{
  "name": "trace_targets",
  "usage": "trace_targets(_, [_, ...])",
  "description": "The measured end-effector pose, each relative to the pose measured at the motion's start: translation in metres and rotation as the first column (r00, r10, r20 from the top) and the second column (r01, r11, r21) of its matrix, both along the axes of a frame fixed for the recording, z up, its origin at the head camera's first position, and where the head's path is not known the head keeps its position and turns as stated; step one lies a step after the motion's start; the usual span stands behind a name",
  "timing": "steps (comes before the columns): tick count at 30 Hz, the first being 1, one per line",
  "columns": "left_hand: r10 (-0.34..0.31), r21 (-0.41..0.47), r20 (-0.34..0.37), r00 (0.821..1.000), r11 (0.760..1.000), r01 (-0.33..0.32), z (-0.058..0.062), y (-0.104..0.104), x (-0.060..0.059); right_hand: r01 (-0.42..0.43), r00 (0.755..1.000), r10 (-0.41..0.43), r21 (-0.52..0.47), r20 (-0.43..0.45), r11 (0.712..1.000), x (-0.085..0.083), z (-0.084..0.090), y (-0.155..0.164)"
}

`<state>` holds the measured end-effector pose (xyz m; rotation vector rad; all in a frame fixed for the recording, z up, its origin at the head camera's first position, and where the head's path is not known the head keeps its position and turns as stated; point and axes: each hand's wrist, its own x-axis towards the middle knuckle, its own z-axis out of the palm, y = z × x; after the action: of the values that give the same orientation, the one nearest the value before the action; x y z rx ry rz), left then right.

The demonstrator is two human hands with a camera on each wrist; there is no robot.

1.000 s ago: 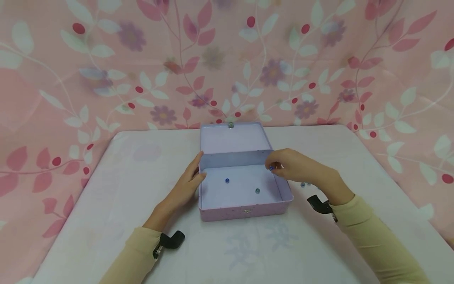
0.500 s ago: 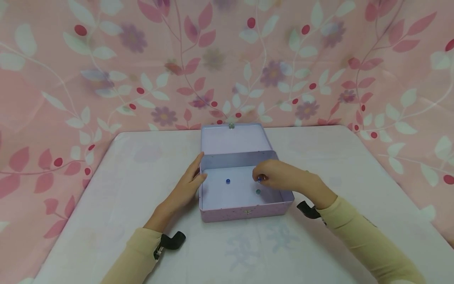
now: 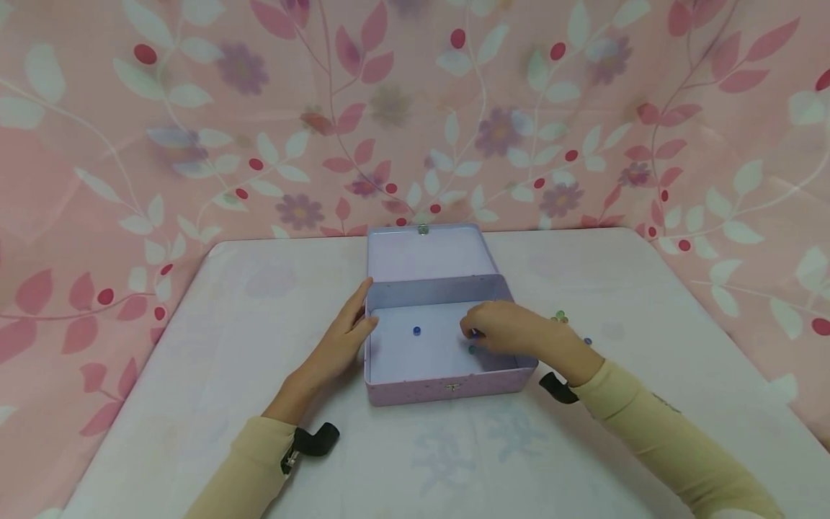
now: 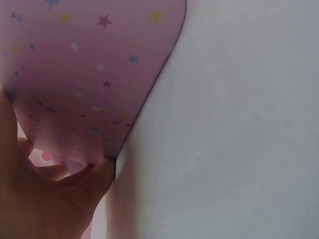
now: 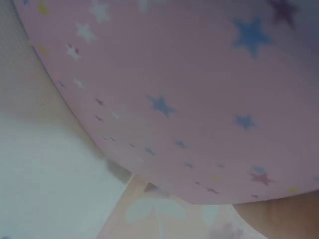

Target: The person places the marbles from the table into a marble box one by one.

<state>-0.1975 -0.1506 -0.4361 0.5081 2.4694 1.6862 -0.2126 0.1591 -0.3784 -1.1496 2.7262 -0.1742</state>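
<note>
A lilac tin box (image 3: pixel 447 386) with small stars on its outside stands open on the table, its lid (image 3: pixel 424 252) laid back. My left hand (image 3: pixel 353 328) rests flat against the box's left wall, fingers straight; the left wrist view shows that hand (image 4: pixel 65 191) touching the starred wall (image 4: pixel 89 64). My right hand (image 3: pixel 475 337) reaches down into the box and pinches a blue marble (image 3: pixel 476 334) just above the floor. Another blue marble (image 3: pixel 416 331) lies on the box floor. A teal marble (image 3: pixel 471 349) lies half hidden under my right fingers. The right wrist view is filled by the box wall (image 5: pixel 199 99).
A few loose marbles lie on the white table (image 3: pixel 583 447) right of the box, one green (image 3: pixel 560 316) and one blue (image 3: pixel 587 341). A pink floral cloth (image 3: pixel 194 130) hangs behind and around the table. The box clasp (image 3: pixel 452 387) faces me.
My right hand has carried the blue marble from the box's right rim leftward and down into the box, uncovering marbles on the table. My left hand has stayed put.
</note>
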Motion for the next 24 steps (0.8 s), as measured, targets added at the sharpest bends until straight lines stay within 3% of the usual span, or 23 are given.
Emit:
trace_targets(4, [-0.003, 0.008, -0.011, 1.000, 1.000, 0.004, -0.0008, -0.0004, 0.0003, -0.021, 0.998, 0.023, 0.037, -0.052, 0.999, 0.0005, -0.0028, -0.0017])
trace_targets(20, [0.004, -0.005, -0.002, 1.000, 1.000, -0.004, 0.0002, -0.0005, 0.0006, -0.018, 0.997, 0.022, 0.049, -0.074, 0.999, 0.0041, -0.0029, -0.0040])
trace_targets(24, [-0.002, 0.001, 0.019, 1.000, 1.000, 0.002, 0.0060, 0.0006, 0.0025, 0.009, 0.998, -0.007, 0.027, -0.057, 1.000, 0.0012, -0.0014, 0.0012])
